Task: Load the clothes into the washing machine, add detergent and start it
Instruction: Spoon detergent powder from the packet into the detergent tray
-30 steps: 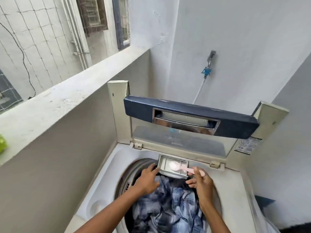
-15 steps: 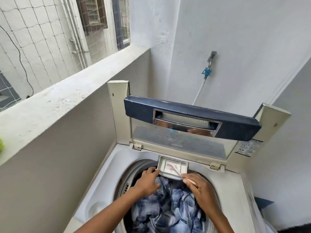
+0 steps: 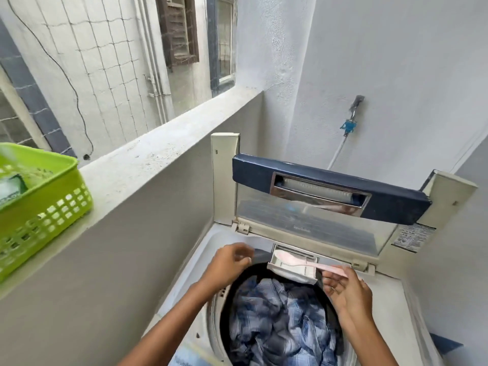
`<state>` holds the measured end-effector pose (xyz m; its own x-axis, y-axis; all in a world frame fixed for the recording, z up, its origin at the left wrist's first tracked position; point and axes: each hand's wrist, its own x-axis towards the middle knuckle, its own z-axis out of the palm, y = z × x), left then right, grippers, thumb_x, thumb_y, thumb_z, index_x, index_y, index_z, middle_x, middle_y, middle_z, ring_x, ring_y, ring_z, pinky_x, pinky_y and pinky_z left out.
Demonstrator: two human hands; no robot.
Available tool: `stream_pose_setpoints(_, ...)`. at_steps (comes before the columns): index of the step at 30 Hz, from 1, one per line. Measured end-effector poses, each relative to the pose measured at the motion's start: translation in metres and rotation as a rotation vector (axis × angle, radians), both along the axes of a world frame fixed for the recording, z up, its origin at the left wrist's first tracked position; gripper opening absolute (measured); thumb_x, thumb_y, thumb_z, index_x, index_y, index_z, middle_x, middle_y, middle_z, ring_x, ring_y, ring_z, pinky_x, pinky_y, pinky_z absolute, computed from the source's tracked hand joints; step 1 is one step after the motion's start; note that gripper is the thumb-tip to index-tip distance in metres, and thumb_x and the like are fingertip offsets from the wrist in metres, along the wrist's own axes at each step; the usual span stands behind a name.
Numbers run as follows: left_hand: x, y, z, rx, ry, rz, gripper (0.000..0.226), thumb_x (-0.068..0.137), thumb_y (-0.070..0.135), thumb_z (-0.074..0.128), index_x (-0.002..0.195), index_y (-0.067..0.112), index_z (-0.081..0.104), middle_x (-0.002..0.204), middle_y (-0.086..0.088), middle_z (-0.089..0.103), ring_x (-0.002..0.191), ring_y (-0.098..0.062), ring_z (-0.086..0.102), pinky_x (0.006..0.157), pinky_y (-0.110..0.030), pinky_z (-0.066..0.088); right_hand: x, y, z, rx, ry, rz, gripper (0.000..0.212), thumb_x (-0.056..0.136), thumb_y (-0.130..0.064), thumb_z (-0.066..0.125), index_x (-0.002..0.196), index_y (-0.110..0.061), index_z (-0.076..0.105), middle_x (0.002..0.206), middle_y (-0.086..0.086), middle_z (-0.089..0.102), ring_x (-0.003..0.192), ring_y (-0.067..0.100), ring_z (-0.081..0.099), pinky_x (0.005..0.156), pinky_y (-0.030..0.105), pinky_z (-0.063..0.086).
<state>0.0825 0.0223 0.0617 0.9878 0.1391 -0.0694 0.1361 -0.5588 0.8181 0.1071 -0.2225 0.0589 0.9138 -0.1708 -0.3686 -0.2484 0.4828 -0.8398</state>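
Right, nearest to me, the blue-and-white checked clothes [image 3: 282,320] lie crumpled in the drum of the white top-loading washing machine [image 3: 184,276], filling it most of the way up to the dark rim. Both forearms reach in over the drum from the near side.

The right hand [image 3: 348,289] is over the drum's right edge. Its fingers [image 3: 331,282] and thumb pinch the handle end of a pale pink plastic scoop [image 3: 298,261]. The scoop runs leftward from that grip, and its bowl sits inside the white plastic detergent drawer [image 3: 303,276], which is pulled out over the back of the drum, above the clothes. Whether there is powder in the bowl I cannot tell.

The left hand [image 3: 229,262] hangs over the machine's top just left of the drawer, apart from it. It is blurred, but its fingers look loosely curled with nothing in them.

Behind the drawer, the folding lid with its navy-blue handle bar [image 3: 330,191] stands raised, a printed sticker [image 3: 412,237] on its right-hand panel. Off to the left, a lime-green perforated plastic basket [image 3: 52,215] sits on the grey concrete ledge [image 3: 158,154], with a white-and-green packet [image 3: 13,186] inside it. On the far white wall is a metal tap with a blue connector [image 3: 350,124], and a white hose [image 3: 336,154] hangs from it down behind the lid.
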Motion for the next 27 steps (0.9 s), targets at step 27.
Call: stream_pose_setpoints(27,-0.233,0.174,0.205,0.451,-0.397,0.775,0.023,0.072,0.036,0.076,0.083,0.036,0.056,0.094,0.009,0.06,0.082,-0.012,0.062,0.077,-0.042,0.053,-0.075,0.291,0.254,0.061,-0.643,0.824,0.032,0.091,-0.03,0.054,0.074,-0.005,0.062,0.046,0.005,0.06,0.038,0.014,0.054,0.041,0.02,0.046)
